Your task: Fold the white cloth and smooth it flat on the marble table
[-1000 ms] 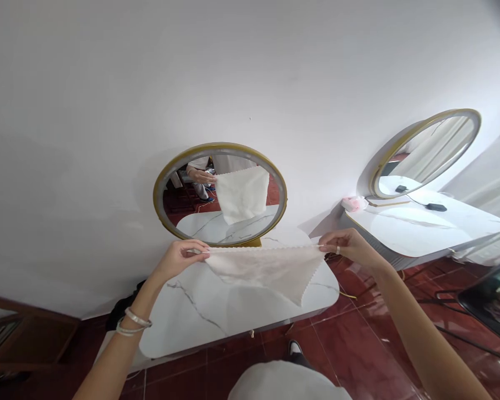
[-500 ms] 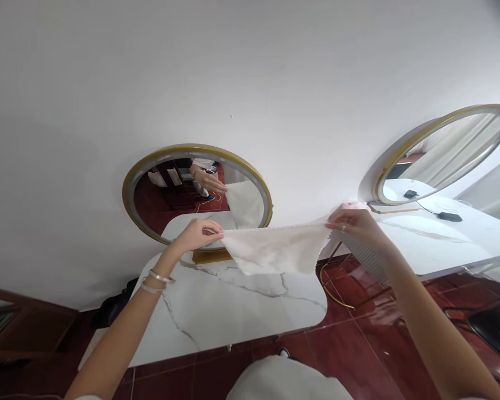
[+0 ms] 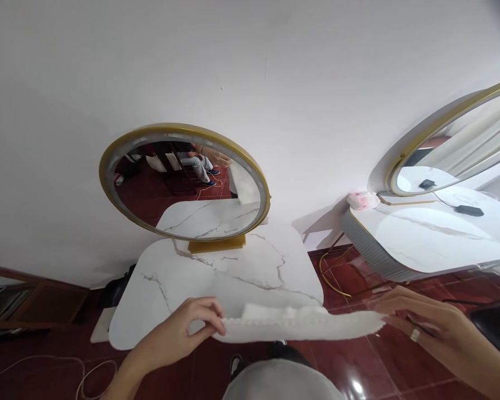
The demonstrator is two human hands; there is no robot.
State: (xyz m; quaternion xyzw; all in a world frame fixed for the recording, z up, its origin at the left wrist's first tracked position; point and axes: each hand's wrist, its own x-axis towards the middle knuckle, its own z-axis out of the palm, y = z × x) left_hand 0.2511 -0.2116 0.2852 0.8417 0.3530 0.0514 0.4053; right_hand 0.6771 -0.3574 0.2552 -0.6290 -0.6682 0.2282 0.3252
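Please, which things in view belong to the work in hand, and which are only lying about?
In the work:
white cloth, held between left hand and right hand

Apparently just around:
nearer mirror
farther mirror
pink-and-white packet
black box

The cloth (image 3: 291, 328) is plain white; the table (image 3: 162, 283) white with branching grey-brown veins. The near mirror (image 3: 150, 189) has a gold rim, a grey inner band and a gold base (image 3: 216, 245); the far mirror (image 3: 475, 136), gold too. Wall (image 3: 300, 111): pale grey. Floor (image 3: 331, 361): dark red, ruled into tiles by paler lines. The far table (image 3: 425, 236) is white, grey-veined, its side (image 3: 370, 250) ribbed grey; the packet (image 3: 362, 200) pink and white, the adapter (image 3: 469, 210) black, the cabinet (image 3: 60, 305) brown
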